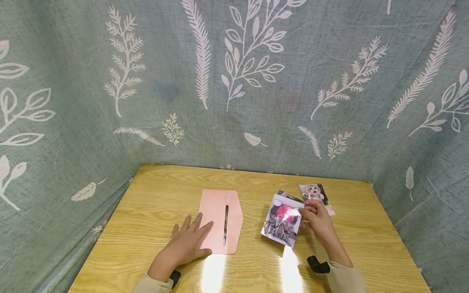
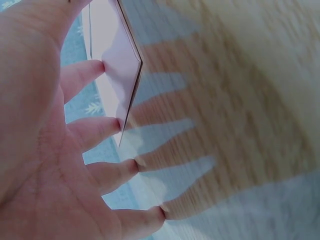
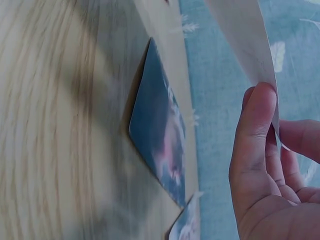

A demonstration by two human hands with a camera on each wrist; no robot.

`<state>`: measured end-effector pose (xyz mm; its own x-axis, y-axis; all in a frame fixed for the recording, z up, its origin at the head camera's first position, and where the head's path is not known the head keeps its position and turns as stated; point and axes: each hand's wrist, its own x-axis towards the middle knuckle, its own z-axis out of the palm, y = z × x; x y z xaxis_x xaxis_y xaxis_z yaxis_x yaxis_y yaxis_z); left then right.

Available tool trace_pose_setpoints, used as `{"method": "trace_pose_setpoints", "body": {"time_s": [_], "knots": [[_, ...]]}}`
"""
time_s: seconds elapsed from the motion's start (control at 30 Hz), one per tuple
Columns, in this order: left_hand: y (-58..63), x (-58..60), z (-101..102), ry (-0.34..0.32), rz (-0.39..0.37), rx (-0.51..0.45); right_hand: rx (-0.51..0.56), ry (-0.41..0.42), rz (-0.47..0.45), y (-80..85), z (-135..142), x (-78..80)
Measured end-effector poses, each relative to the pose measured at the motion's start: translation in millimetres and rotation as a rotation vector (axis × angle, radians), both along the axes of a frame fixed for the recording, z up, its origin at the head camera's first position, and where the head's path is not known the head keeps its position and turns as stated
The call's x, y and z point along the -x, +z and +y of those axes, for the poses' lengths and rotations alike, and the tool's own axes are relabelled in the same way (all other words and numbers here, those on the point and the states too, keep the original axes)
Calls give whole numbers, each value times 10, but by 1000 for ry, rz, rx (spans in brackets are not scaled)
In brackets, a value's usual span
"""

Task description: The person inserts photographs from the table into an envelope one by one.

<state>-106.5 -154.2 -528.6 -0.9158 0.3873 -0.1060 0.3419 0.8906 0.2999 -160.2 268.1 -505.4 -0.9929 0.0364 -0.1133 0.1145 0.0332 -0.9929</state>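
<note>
A pink envelope [image 1: 214, 224] lies on the table with its pointed flap to the right. A narrow dark strip [image 1: 225, 226] shows through the opening beside the flap. My left hand [image 1: 183, 245] spreads its straight fingers over the envelope's left part and the wood next to it; in the left wrist view some fingertips [image 2: 114, 123] touch the envelope's edge. Between thumb and fingers, my right hand [image 1: 319, 223] pinches a kitten photo [image 1: 280, 228] by its right edge, raised over the table. Its pale back [image 3: 245, 40] faces the right wrist camera.
Partly hidden behind the held photo is a second photo [image 1: 289, 195]. Another kitten photo [image 1: 316, 191] lies beyond my right hand. The wooden table [image 1: 168, 183] ends at a blue-green leaf-patterned cloth [image 1: 176, 81] that hangs at the back and sides.
</note>
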Motion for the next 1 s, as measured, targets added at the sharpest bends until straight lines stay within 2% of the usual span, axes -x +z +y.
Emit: {"method": "trace_pose_setpoints", "body": {"time_s": [0.47, 0.83, 1.0], "knots": [[-5, 3, 0, 3, -2, 1, -12, -15, -5, 29, -276, 103], [-19, 4, -10, 1, -11, -9, 37, 25, -1, -6, -509, 191], [-17, 3, -5, 0, -17, -6, 18, 42, 5, -30, -607, 211]]}}
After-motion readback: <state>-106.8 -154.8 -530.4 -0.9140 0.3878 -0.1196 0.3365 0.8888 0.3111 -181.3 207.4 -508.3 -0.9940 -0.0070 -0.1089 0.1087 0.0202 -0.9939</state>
